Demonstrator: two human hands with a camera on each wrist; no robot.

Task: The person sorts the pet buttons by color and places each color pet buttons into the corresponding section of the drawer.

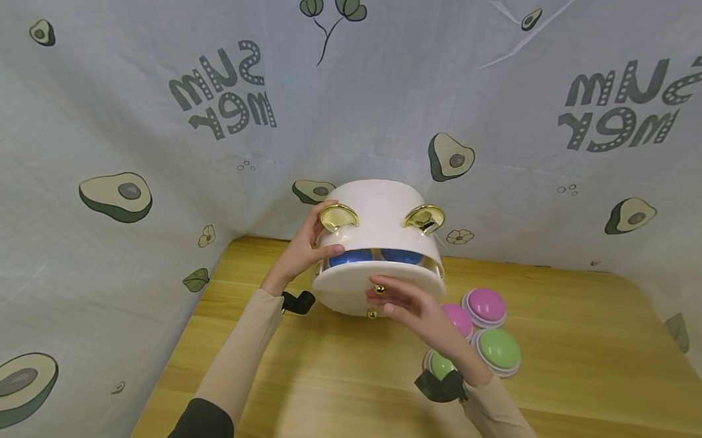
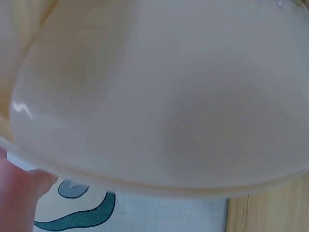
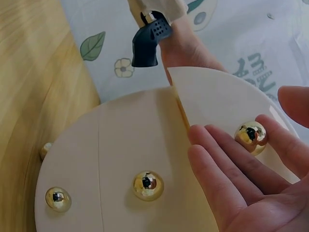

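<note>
Gripping white box (image 1: 380, 207) by its left side, left hand (image 1: 301, 251), outstretched right hand (image 1: 418, 308) at front gold knob (image 3: 249, 134)

White container (image 1: 380, 201), gold knobs (image 3: 148, 185)

Head view downward, wrist views close

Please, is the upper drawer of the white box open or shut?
Open: the drawer front stands away from the white box, exposing blue things.
</note>
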